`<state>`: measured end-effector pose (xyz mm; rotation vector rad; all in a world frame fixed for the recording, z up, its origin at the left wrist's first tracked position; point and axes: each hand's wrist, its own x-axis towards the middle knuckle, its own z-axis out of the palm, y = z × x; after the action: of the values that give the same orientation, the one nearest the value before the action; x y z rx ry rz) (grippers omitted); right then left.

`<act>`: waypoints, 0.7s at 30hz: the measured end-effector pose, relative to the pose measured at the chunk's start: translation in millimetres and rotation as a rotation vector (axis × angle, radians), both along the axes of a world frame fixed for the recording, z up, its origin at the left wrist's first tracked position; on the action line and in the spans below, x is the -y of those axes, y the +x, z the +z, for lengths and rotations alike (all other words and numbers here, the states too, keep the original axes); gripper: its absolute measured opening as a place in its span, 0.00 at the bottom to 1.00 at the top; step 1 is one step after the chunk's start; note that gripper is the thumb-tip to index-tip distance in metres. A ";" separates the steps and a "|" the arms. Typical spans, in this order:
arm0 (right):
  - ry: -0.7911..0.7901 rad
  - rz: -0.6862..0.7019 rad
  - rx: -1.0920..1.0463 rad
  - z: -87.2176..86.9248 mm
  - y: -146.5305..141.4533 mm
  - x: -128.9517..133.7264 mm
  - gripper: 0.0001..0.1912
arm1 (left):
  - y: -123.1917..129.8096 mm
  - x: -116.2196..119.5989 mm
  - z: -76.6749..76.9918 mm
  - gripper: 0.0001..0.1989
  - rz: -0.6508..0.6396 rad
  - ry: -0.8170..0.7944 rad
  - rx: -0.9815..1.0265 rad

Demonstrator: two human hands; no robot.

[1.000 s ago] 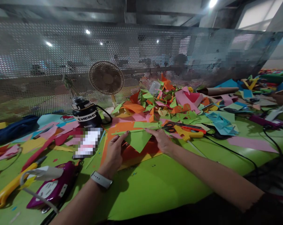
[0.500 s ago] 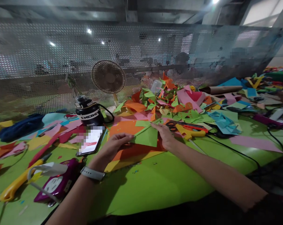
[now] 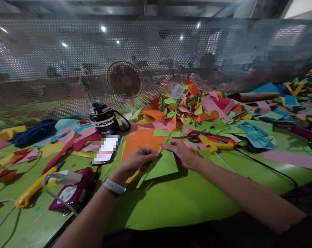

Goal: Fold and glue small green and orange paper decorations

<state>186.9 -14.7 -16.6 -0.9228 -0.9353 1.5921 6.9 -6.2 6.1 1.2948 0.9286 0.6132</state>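
A light green sheet of paper (image 3: 164, 166), with a narrow folded strip along its left edge, is held between both hands. My left hand (image 3: 143, 157), wearing a pale watch band, pinches that folded edge near its middle. Higher up the same edge, my right hand (image 3: 180, 151) closes thumb and fingers on the paper. Orange sheets (image 3: 136, 139) lie beneath and behind it, with a yellow sheet's corner showing below. Dark-handled scissors (image 3: 194, 136) rest just beyond my right hand, beside a yellow glue gun (image 3: 215, 144).
Left of my hands are a phone (image 3: 108, 150), a black bottle (image 3: 104, 119), a purple power strip (image 3: 73, 193) and another yellow glue gun (image 3: 34, 187) with cables. A fan (image 3: 125, 80) stands behind, by a heap of paper scraps (image 3: 194, 103). A perforated metal panel (image 3: 156, 44) backs the table.
The green paper has turned, its folded edge now steeper and its lower end nearer me. My left hand has shifted right and down along it. The whole view has swung slightly left.
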 end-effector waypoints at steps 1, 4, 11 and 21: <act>0.005 -0.022 0.008 0.1 0.4 -1.1 0.13 | 0.2 -0.2 -0.2 0.11 -0.014 0.022 -0.015; 0.032 -0.133 0.001 -1.0 5.2 -9.1 0.13 | -0.7 -2.2 -1.2 0.14 -0.050 0.039 -0.047; 0.007 -0.250 -0.011 -2.5 16.8 -20.5 0.13 | -2.7 -3.0 -1.7 0.17 -0.043 0.014 -0.070; -0.006 -0.012 0.011 -2.3 4.9 -6.1 0.19 | -0.1 -5.7 -6.9 0.17 -0.072 0.016 -0.013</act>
<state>191.8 -8.6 -18.9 -0.9408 -0.9314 1.5820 6.8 -0.5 -0.8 1.3418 0.8857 0.5582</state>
